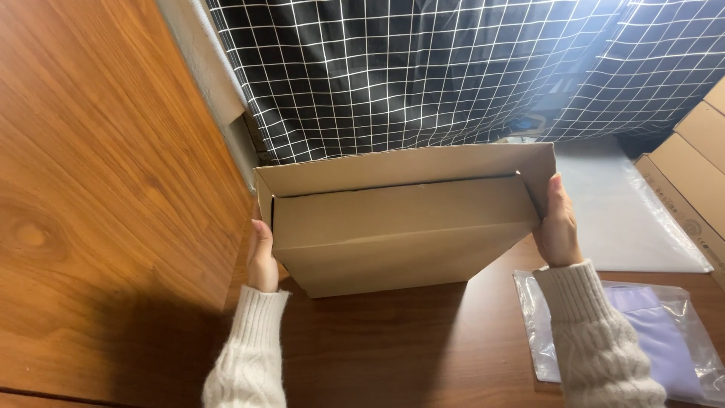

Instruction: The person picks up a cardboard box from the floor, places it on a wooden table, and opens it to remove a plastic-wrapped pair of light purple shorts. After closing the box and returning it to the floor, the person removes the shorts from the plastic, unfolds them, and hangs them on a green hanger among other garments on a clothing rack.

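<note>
A flat brown cardboard box (400, 227) stands tilted on the wooden table (393, 340), its lid flap folded over the top. My left hand (262, 257) grips the box's left side. On the right side, my right hand (557, 227) holds the edge with fingers up along the flap. Both wrists wear cream knitted sleeves. The box's inside is hidden.
A clear plastic bag with a lilac item (657, 332) lies at the right front. Behind it is a frosted plastic sheet (627, 219), and cardboard boxes (695, 174) stack at the far right. A black checked cloth (423, 75) hangs behind; a wooden panel (106, 189) stands left.
</note>
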